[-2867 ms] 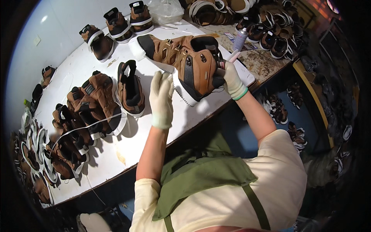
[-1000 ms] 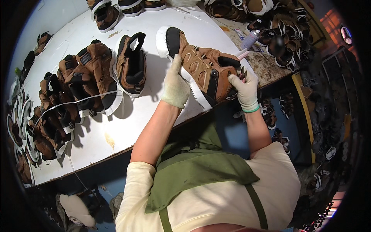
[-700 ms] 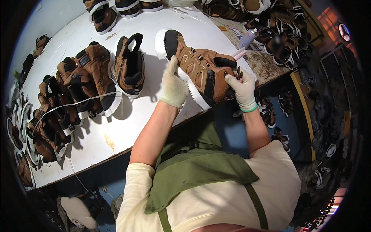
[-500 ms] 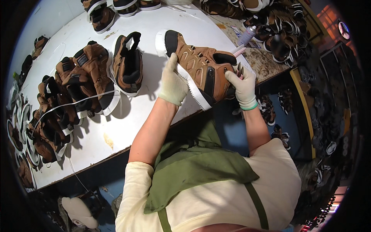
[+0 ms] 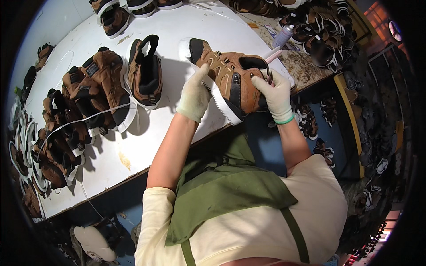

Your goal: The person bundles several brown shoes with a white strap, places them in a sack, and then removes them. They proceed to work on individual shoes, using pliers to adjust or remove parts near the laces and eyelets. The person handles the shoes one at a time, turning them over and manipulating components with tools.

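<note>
Left hand (image 5: 194,94) grips brown shoe (image 5: 230,77) by its white sole, right hand (image 5: 276,91) pinches the collar (tool unclear); finished-looking shoes (image 5: 102,84) line the surface (image 5: 177,128).

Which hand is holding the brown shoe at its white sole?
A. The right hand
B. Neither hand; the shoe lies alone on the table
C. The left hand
C: the gloved left hand grips the white toothed sole of the brown shoe, while the right hand is at its heel collar.

I see brown suede shoe with black panels and white toothed sole (image 5: 230,80), pale cream gloves on my left hand (image 5: 194,95) and right hand (image 5: 276,95), white worktable (image 5: 133,146), olive green apron (image 5: 222,195)
</note>
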